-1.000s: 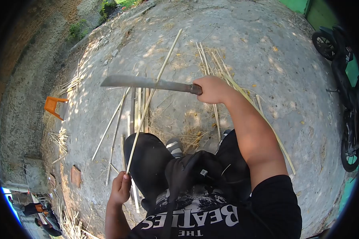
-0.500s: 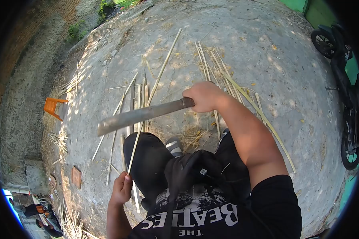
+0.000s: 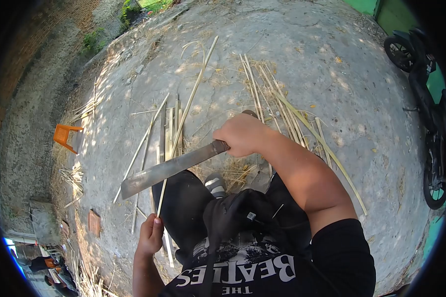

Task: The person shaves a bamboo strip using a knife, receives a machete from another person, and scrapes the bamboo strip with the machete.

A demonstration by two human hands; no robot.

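Observation:
My right hand is closed round the handle of a machete, whose broad blade points left and lies across a long bamboo strip. That bamboo strip runs from my left hand up and away over the ground. My left hand pinches its near end beside my left knee. Near the far end a thin curled shaving sticks out from the strip. The blade covers a short stretch of the strip, so I cannot tell how deep its edge sits.
Bamboo strips lie on the concrete at the right, and more strips lie at the left. Shavings are scattered by my foot. An orange plastic chair stands far left, a motorcycle far right. People sit at the lower left.
My right hand has moved the machete toward me and slightly left, down along the strip. The shaving at the strip's far end now curls out further. My left hand keeps its place.

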